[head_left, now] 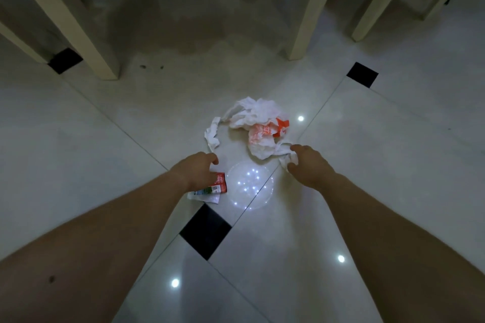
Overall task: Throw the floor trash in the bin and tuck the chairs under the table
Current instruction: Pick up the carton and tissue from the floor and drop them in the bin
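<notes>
Floor trash, seen from beside the crouching person. Two bare forearms reach forward over the glossy tiled floor (pixel 367 165), which carries a black diamond inset (pixel 206 231) at 6 o'clock of the litter.

The left hand (pixel 195 169) lies over a red wrapper (pixel 220 183), which shows from under the palm at its 4 o'clock. The fingers are hidden, so the state of this grip cannot be told. A white paper scrap (pixel 210 199) lies just beneath the wrapper.

A clear round lid (pixel 249 186) lies flat between the two hands, just beside the wrapper.

The right hand (pixel 308 166), at 3 o'clock of the lid, has its grip curled round a twisted white strip of the plastic bag (pixel 258 115).

The crumpled white bag with orange print lies on the floor at 12 o'clock of the lid, and a second strip loops out at its 8 o'clock.

Pale wooden legs (pixel 305 21) stand beyond, from 10 to 2 o'clock.
</notes>
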Demonstrator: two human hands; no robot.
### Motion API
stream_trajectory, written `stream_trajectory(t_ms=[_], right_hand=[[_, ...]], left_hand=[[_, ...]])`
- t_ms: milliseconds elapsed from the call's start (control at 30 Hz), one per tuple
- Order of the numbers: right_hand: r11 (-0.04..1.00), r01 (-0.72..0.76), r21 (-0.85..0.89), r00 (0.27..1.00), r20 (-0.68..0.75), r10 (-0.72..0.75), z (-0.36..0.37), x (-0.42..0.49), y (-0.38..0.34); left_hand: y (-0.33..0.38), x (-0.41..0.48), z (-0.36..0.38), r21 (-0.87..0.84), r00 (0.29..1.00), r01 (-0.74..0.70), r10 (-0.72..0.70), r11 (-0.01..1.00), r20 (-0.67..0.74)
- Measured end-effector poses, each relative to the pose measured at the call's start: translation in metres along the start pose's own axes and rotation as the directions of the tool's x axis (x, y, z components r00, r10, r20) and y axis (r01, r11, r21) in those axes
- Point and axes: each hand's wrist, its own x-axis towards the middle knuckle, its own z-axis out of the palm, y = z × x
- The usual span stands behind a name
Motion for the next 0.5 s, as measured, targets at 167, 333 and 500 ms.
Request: stream_trajectory(t_ms=[167,333,500], right_hand=[[1.000,-0.022,-0.009,1.000,-0.014,0.022,0.005,0.006,0.011],[0.996,-0.086,-0.010,0.996,-0.030,0.085,0.008,0.008,0.028],[0.976,-0.213,0.053,0.973,-0.083,0.216,0.016,0.017,0.037]], left_hand=[[-0.007,0.003,0.012,-0.001,0.999,0.028,-0.028,1.000,-0.026],[-0.013,-0.001,0.019,-0.017,0.993,0.103,-0.103,0.995,-0.051],[-0.020,-0.005,0.031,-0.035,0.983,0.167,-0.170,0.985,-0.075]])
